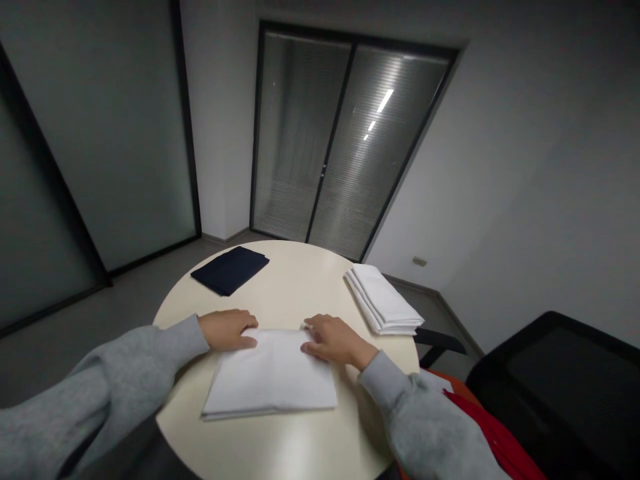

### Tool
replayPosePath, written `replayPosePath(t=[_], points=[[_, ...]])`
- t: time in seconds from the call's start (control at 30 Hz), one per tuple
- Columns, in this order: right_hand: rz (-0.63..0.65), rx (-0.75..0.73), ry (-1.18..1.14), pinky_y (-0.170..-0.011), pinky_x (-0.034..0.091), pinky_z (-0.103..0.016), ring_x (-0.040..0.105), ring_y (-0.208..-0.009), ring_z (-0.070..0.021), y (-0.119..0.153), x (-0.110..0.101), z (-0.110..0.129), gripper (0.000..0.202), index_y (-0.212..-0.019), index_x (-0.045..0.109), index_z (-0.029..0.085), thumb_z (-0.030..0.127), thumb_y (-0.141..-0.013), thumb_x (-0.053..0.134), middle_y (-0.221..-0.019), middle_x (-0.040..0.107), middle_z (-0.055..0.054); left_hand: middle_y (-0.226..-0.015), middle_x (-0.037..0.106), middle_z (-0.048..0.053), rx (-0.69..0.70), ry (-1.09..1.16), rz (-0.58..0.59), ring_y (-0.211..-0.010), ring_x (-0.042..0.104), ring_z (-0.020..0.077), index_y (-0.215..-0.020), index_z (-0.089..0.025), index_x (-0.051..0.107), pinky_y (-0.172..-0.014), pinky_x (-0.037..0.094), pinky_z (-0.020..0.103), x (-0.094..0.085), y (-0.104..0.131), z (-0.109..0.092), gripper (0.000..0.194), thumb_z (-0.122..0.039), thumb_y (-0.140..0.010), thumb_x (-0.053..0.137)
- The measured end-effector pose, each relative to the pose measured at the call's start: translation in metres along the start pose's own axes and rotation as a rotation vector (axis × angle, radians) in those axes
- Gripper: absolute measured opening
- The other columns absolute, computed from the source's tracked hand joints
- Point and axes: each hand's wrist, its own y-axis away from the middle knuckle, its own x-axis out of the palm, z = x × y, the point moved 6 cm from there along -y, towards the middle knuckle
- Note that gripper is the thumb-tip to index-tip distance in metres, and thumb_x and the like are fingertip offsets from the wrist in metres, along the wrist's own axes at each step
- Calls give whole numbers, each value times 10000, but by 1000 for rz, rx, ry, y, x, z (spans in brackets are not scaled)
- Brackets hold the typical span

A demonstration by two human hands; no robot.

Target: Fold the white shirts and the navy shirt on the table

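A folded white cloth lies flat on the round table in front of me. My left hand rests at its far left corner, thumb on top of the cloth and fingers stretched beyond the edge, apart from the thumb. At the far right corner, my right hand has its thumb on the cloth and its fingers bent over the edge, with a small bit of white showing at the fingertips. How firmly it grips there is hard to see.
The cream round table also bears a folded dark navy cloth at the far left and a stack of folded white cloths at the right. A black mesh chair stands close on the right, with red fabric beside it.
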Motion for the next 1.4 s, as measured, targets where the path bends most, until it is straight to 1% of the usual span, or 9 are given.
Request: replayPosePath(t=[0.17, 0.37, 0.53, 0.7, 0.9, 1.0, 1.1, 1.23, 1.4], points=[[135, -130, -84, -966, 505, -326, 682, -1137, -264, -35, 4, 1, 554, -1281, 697, 196, 473, -813, 805, -1263, 734, -99, -720, 624, -5, 35, 122, 281, -714, 598, 220, -790, -200, 668, -606, 385, 286, 4, -12, -7, 291, -466, -679, 705], [351, -86, -261, -773, 515, -251, 712, -955, -208, -46, 6, 14, 566, -1172, 717, 267, 611, -737, 831, -1085, 771, -5, -988, 647, 21, 161, 165, 108, -933, 611, 227, -941, -209, 634, -803, 446, 292, -36, -11, -39, 251, -354, -738, 664], [336, -79, -296, -740, 489, -237, 690, -906, -196, -36, -33, -5, 443, -1046, 724, 243, 552, -754, 849, -985, 755, 11, -1073, 666, 26, 272, 300, 16, -949, 624, 214, -1051, -229, 672, -842, 478, 286, -64, -33, -54, 290, -456, -876, 630], [210, 130, -573, -819, 533, -267, 699, -936, -213, -4, -117, -88, 426, -978, 747, 192, 427, -665, 917, -997, 777, -12, -1174, 688, 67, 175, 608, -214, -982, 661, 222, -1419, -250, 478, -939, 509, 356, -64, -76, -19, 584, -645, -990, 446], [-2, 461, -958, -810, 604, -338, 756, -848, -216, 36, -182, -229, 525, -1169, 703, 159, 417, -739, 860, -1088, 785, -129, -942, 722, 59, 91, 617, -239, -896, 690, 246, -1251, -252, 595, -883, 561, 391, 0, -115, 12, 601, -722, -985, 333], [-149, 564, -1025, -799, 615, -341, 762, -863, -223, 43, -168, -284, 492, -1189, 674, 147, 423, -805, 809, -1128, 773, -172, -1107, 743, 64, 193, 482, -248, -1044, 691, 263, -1177, -288, 665, -976, 564, 404, 25, -117, 2, 464, -612, -1017, 374], [-215, 648, -1086, -794, 629, -359, 767, -893, -256, 47, -128, -317, 452, -1151, 674, 112, 383, -815, 811, -1125, 767, -216, -1287, 722, 47, 276, 352, -294, -1204, 659, 281, -1236, -328, 672, -1086, 537, 432, 37, -115, -1, 368, -499, -1026, 424], [-266, 709, -1144, -776, 650, -381, 775, -856, -265, 53, -88, -339, 436, -1123, 663, 108, 357, -803, 826, -1080, 778, -206, -1383, 697, 8, 296, 234, -325, -1297, 634, 271, -1316, -356, 664, -1157, 499, 451, 47, -115, 10, 351, -441, -1027, 483], [-314, 714, -1198, -823, 653, -423, 777, -907, -264, 63, -83, -353, 475, -1231, 615, 158, 368, -843, 789, -1114, 780, -165, -1400, 693, -26, 308, 148, -366, -1310, 639, 237, -1321, -373, 678, -1151, 493, 427, 51, -116, 16, 332, -421, -1026, 533]])
